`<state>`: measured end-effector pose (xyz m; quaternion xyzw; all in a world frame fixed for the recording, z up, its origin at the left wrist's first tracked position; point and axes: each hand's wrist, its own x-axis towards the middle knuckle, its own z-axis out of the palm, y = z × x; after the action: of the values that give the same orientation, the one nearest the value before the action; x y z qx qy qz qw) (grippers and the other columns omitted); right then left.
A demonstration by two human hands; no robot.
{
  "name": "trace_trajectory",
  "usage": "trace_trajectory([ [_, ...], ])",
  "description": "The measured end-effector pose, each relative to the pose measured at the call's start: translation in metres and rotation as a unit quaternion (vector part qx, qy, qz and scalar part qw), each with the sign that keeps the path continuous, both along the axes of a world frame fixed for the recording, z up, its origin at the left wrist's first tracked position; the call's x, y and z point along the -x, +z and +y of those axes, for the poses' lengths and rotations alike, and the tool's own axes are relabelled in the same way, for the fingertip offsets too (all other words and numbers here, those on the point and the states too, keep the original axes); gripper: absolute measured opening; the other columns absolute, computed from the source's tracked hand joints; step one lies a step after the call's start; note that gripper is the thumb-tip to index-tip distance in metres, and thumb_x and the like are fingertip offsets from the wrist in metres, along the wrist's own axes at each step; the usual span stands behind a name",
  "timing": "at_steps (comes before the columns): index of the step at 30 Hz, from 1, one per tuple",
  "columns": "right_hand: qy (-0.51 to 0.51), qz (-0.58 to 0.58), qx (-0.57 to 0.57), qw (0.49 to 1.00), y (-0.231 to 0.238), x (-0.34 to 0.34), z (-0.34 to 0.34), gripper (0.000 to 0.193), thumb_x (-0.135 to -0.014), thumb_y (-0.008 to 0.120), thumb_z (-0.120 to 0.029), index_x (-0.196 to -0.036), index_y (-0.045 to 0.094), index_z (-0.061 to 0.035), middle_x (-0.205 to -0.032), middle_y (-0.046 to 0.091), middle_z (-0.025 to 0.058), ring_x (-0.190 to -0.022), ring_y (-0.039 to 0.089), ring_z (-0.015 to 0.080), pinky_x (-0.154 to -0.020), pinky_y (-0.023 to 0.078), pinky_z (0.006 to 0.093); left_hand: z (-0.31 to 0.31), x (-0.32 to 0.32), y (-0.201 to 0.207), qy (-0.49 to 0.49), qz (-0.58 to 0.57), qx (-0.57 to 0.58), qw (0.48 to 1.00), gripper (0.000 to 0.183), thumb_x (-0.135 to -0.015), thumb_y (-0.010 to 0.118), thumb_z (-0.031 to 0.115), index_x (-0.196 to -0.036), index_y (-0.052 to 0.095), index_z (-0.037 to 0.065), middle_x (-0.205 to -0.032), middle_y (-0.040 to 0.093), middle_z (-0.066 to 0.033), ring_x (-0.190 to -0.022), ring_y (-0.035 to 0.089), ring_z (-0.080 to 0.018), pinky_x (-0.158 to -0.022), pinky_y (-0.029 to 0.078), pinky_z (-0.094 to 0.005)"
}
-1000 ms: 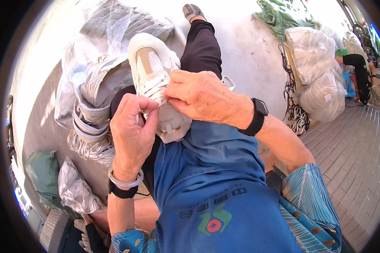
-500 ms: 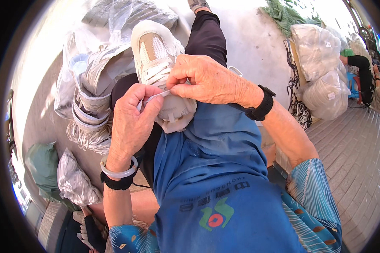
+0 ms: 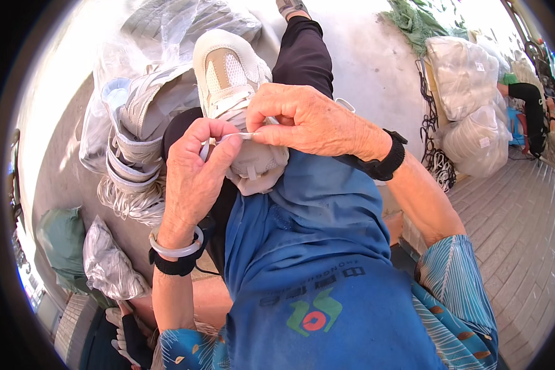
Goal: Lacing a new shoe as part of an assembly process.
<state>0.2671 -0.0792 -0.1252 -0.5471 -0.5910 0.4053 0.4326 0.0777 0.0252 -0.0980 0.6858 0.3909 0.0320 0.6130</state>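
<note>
The right fingers (image 3: 270, 103) partly hide the beige-and-white mesh sneaker (image 3: 227, 66) from me; the upper edge crops a grey shoe (image 3: 289, 7).

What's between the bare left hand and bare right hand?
Head view: a short stretch of thin white shoelace spans the gap between the left hand and right hand, with the beige-and-white mesh sneaker beneath.

Bright daylight floods the upper view, burning the pale floor (image 3: 370, 68) nearly white at top left, where a curved shadow edge crosses it. Clear plastic bundles (image 3: 462, 77) catch soft glints. The shoe (image 3: 216, 61) and fingers (image 3: 225, 154) look sharp and evenly lit. Fisheye distortion bends the paving (image 3: 512, 246); black corners and blue fringes edge the view.
</note>
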Motion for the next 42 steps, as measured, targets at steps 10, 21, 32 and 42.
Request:
trace_trajectory([
  [10, -0.009, 0.086, 0.124, 0.989, 0.012, -0.006, 0.003, 0.012, -0.089, 0.065, -0.011, -0.094, 0.065, 0.0001, -0.075, 0.058, -0.0027, -0.07, 0.048, 0.0042, -0.063, 0.042, 0.0219, -0.001, 0.018, -0.009, 0.007, 0.035, -0.176, 0.984, 0.021, -0.086, 0.067, 0.009, -0.105, 0.063, 0.0, -0.092, 0.064, -0.005, -0.074, 0.057, -0.0096, -0.069, 0.046, -0.0232],
  [21, -0.042, 0.067, 0.187, 0.979, 0.014, -0.011, 0.003, 0.012, -0.088, 0.063, -0.011, -0.09, 0.065, 0.0008, -0.074, 0.058, -0.004, -0.07, 0.047, 0.0025, -0.061, 0.04, 0.0209, 0.006, 0.031, -0.009, -0.049, -0.019, -0.288, 0.956, 0.008, -0.084, 0.064, -0.002, -0.089, 0.058, 0.0, -0.079, 0.059, -0.0103, -0.066, 0.057, -0.0206, -0.06, 0.046, -0.0314],
  [32, -0.108, -0.203, 0.011, 0.973, 0.008, 0.036, 0.006, 0.009, -0.081, 0.058, -0.008, -0.078, 0.056, 0.0005, -0.079, 0.06, 0.0203, -0.073, 0.063, 0.0411, -0.063, 0.05, 0.0483, 0.022, 0.086, -0.011, -0.013, -0.013, -0.412, 0.911, 0.012, -0.083, 0.063, -0.007, -0.09, 0.056, 0.0, -0.08, 0.056, -0.0105, -0.069, 0.058, -0.0239, -0.062, 0.047, -0.0297],
  [42, -0.153, -0.164, 0.033, 0.974, 0.015, 0.014, -0.016, 0.018, -0.085, 0.063, -0.015, -0.094, 0.062, 0.0002, -0.083, 0.062, 0.0151, -0.076, 0.063, 0.0337, -0.068, 0.049, 0.041, 0.025, 0.107, -0.021, 0.006, 0.06, -0.445, 0.893, 0.011, -0.088, 0.063, 0.002, -0.098, 0.062, 0.001, -0.089, 0.063, -0.0098, -0.079, 0.061, -0.0257, -0.074, 0.048, -0.0303],
])
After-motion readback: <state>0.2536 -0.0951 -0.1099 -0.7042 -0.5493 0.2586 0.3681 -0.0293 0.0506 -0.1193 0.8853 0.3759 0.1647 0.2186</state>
